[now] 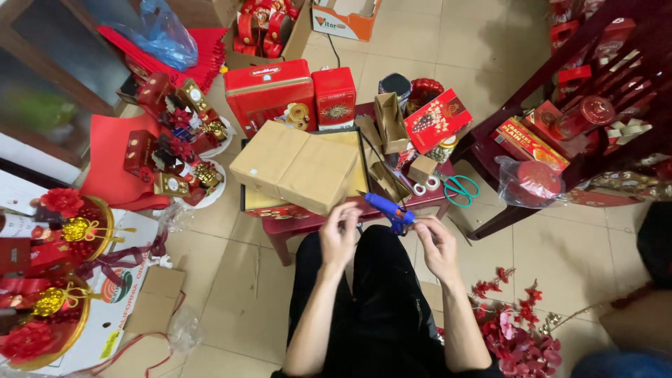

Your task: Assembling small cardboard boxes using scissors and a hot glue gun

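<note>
Looking down, we see the blue glue gun (pixel 389 209) lying between our hands at the near edge of the low red surface (pixel 294 225), its long axis running left to right. Our right hand (pixel 435 241) curls touching its handle end; our left hand (pixel 341 231) pinches something too small to tell. A brown cardboard box (pixel 295 166) sits just beyond, green scissors (pixel 460 187) to the right.

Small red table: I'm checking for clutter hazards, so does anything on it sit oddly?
The blue glue gun lies at the small red table's front edge by both hands, and the green-handled scissors overhang its right edge.
</note>
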